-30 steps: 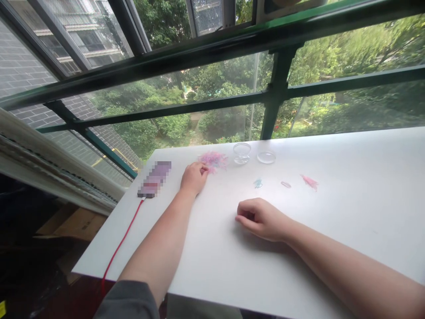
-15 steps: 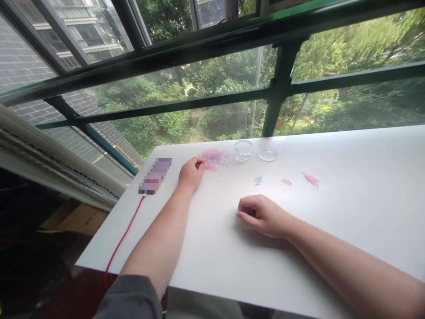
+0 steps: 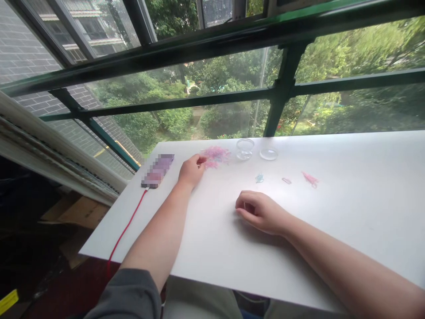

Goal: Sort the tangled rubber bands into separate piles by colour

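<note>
My left hand (image 3: pixel 192 171) reaches to the left edge of a loose pile of small pink, purple and blue pieces (image 3: pixel 217 155), which look like paper clips. Its thumb and fingers are pinched together there; what lies between the tips is hidden. Resting on the white table, my right hand (image 3: pixel 260 212) is loosely curled, with a hollow palm and nothing visible in it. Beyond it lie a small blue cluster (image 3: pixel 259 178), a single pink loop-shaped clip (image 3: pixel 286 180) and a pink cluster (image 3: pixel 310 179).
Behind the clusters stand a clear round container (image 3: pixel 245 149) and a second shallow clear dish (image 3: pixel 268 153). A phone (image 3: pixel 158 170), blurred out, lies at the left with a red cable (image 3: pixel 128 226) running over the edge of the white table (image 3: pixel 212 248). Green window bars border the far side.
The view has shifted slightly. My left hand stays pinched at the pile's edge, and my right hand keeps its curled pose on the table.
</note>
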A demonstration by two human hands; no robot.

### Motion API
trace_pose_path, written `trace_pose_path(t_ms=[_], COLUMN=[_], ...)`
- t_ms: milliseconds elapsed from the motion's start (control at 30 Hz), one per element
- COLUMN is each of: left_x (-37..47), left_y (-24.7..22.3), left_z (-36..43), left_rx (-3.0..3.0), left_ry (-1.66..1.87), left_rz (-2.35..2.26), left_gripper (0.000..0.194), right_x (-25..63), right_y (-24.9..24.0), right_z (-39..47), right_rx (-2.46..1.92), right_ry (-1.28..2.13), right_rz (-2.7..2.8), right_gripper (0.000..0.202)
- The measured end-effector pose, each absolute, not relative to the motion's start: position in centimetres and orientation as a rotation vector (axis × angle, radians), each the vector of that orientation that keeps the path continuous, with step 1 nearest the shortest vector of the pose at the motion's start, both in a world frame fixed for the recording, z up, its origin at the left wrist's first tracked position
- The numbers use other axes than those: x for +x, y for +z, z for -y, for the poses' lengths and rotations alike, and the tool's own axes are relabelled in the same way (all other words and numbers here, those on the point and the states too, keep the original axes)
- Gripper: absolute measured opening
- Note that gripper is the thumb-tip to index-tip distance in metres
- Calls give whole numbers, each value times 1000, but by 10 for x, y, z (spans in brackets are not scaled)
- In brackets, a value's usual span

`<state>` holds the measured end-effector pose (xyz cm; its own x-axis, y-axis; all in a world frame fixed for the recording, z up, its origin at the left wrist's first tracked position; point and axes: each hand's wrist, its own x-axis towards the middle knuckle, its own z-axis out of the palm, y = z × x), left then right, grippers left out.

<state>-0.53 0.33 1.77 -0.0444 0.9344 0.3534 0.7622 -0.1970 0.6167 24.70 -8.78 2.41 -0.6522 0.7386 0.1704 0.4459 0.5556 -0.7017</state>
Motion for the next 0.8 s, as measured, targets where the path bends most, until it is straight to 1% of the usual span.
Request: trace_pose_path(t_ms=[100, 167, 267, 400, 633, 800], left_x=[-1, 4, 12, 16, -1, -7], left_y=[20, 21, 20, 18, 21, 21], left_z=[-2, 1, 4, 5, 0, 1], left_rx=[2163, 2245, 2293, 2318, 2230, 2122], left_ry=[1034, 1000, 887, 749, 862, 791], left_rz=[-1814, -1793, -1758, -1783, -1885, -1936], left_gripper=[31, 29, 27, 31, 41, 44], right_x=[247, 247, 248, 249, 250, 250], right_y=[25, 25, 25, 24, 24, 22], right_z=[87, 87, 86, 85, 83, 82], right_rx=[-953, -944, -936, -917, -900, -882], right_ry=[884, 892, 904, 931, 975, 995], right_rz=[2337, 2339, 2337, 2322, 2291, 2277], right_gripper=[6, 6, 6, 6, 6, 7])
